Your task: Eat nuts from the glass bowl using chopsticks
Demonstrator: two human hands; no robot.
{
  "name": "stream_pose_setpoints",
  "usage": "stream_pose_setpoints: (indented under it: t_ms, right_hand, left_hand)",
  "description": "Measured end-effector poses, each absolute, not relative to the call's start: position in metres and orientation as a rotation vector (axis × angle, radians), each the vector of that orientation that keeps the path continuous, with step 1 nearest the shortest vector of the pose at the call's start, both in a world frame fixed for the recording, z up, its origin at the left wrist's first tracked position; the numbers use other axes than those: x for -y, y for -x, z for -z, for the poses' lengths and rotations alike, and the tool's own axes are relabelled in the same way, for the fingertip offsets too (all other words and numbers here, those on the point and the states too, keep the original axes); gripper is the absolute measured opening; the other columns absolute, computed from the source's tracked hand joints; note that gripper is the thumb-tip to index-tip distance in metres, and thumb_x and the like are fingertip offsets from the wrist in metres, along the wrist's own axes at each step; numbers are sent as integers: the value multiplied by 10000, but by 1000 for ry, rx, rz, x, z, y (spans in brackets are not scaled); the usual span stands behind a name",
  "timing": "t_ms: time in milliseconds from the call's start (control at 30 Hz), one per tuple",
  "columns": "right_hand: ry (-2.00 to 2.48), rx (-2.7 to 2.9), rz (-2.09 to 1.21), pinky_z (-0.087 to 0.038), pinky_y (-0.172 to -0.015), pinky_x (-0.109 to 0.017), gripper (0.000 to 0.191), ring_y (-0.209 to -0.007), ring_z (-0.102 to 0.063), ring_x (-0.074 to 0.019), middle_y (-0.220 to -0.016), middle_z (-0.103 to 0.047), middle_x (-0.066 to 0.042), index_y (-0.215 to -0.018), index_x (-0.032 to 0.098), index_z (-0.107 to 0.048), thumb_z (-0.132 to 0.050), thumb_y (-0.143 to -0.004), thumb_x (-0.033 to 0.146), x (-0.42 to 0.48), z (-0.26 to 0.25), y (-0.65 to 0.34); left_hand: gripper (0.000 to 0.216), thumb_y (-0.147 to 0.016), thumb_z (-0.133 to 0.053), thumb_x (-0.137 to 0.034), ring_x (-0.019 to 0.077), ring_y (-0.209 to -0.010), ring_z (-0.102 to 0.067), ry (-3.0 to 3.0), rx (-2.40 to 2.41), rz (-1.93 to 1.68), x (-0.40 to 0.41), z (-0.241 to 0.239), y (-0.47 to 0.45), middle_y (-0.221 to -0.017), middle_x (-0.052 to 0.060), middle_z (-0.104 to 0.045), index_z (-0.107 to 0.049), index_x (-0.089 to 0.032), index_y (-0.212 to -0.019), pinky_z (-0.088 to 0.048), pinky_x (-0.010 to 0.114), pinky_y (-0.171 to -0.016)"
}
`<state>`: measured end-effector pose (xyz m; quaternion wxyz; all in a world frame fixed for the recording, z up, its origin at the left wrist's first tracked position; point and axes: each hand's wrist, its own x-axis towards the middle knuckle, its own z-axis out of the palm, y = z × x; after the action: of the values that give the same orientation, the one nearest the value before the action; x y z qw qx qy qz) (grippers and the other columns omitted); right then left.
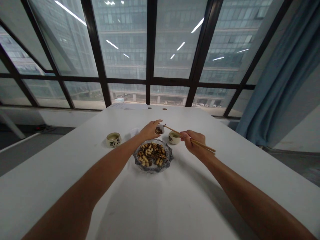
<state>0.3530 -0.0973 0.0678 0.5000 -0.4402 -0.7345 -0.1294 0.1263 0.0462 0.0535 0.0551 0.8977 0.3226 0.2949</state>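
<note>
My left hand [149, 130] is closed around a small white cup [162, 127], tilted toward me, with dark seeds or nuts inside it. In my right hand [193, 139] is a pair of wooden chopsticks [173, 130]; their tips reach the cup's rim and seem to have a small dark piece between them. Just below the cup stands a scalloped glass bowl [170, 156] of peanuts [145, 159] and dark striped seeds [156, 151]. A pale ceramic cup [174, 138] with dark writing stands under the chopsticks.
Another ceramic cup [113, 140] with dark writing stands left of the bowl. Papers [130, 106] lie at the far edge of the white table [140, 206], and a small brown disc [164, 109] is near them. Windows rise behind; a blue curtain [272, 80] hangs at right.
</note>
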Motion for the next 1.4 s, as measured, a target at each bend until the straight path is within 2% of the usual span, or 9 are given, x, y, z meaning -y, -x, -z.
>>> stream_pose_setpoints:
  t_ms: [133, 367, 567, 667, 800, 900, 1100, 1300, 1400]
  right_hand:
    - [1058, 1812, 352, -501, -594, -270, 552, -571, -673, -171, -622, -702, -42, -775, 224, -743, -377, -1025, 553, 98, -64, -354]
    - [1104, 1901, -29, -555, -721, -348, 484, -742, -710, -226, -817, -765, -65, -817, 260, -751, -517, -916, 672, 91, -68, -341]
    - [1158, 1569, -212, -513, -521, -290, 579, -543, -654, -178, -625, -707, -59, -710, 203, -685, -485, -918, 704, 95, -75, -336]
    - [1083, 1409, -360, -458, -401, -251, 626, -410, -573, -138, -534, -662, -47, -671, 183, -660, -504, -871, 756, 101, -85, -335]
    - [1143, 1627, -706, -371, -299, -211, 644, -300, -484, -106, -410, -586, -23, -582, 174, -634, -579, -799, 777, 115, -103, -333]
    - [1161, 1778, -860, -375, -295, -190, 616, -296, -501, -101, -401, -583, -9, -585, 175, -626, -591, -818, 743, 121, -107, -326]
    - [1113, 1676, -806, -482, -361, -205, 607, -388, -601, -124, -503, -657, -24, -630, 179, -632, -642, -751, 773, 112, -87, -312]
    - [1068, 1479, -674, -506, -378, -225, 638, -394, -610, -134, -519, -664, -39, -656, 169, -660, -620, -754, 798, 106, -83, -311]
    - [1088, 1480, -673, -479, -349, -220, 642, -370, -591, -131, -500, -652, -39, -646, 167, -655, -612, -766, 796, 108, -86, -312]
  left_hand:
    - [836, -688, -791, -236, 306, -1264, -552, -2692, -930, -932, -35, -55, -125, -1362, 127, -596, -427, -211, -1440, -443, 467, -1098]
    - [816, -719, -804, -295, 312, -1243, -581, -2642, -926, -935, -26, -57, -126, -1332, 125, -617, -429, -239, -1441, -454, 478, -1089]
    - [798, -721, -806, -313, 323, -1230, -615, -2629, -1044, -854, -37, -52, -127, -1311, 166, -650, -437, -176, -1415, -473, 459, -1053]
    - [752, -743, -797, -330, 320, -1224, -633, -2572, -1154, -771, -46, -47, -125, -1306, 182, -660, -450, -167, -1389, -485, 446, -1034]
    - [693, -791, -762, -396, 309, -1240, -629, -2484, -1240, -740, -52, -44, -120, -1330, 212, -643, -476, -133, -1364, -495, 408, -1020]
    - [608, -842, -693, -462, 293, -1238, -624, -2559, -1230, -795, -47, -45, -108, -1356, 168, -636, -517, -167, -1343, -478, 413, -1048]
    - [391, -923, -534, -464, 312, -1198, -620, -2754, -1312, -951, -31, -55, -50, -1241, 130, -701, -652, -193, -1179, -412, 488, -1100]
    - [296, -870, -587, -451, 340, -1154, -626, -2810, -1575, -998, -25, -54, 23, -1144, 118, -728, -691, -231, -1037, -341, 554, -1129]
    - [327, -839, -618, -503, 359, -1132, -633, -2778, -1724, -1012, -24, -51, 44, -1112, 123, -730, -690, -231, -1006, -377, 554, -1094]
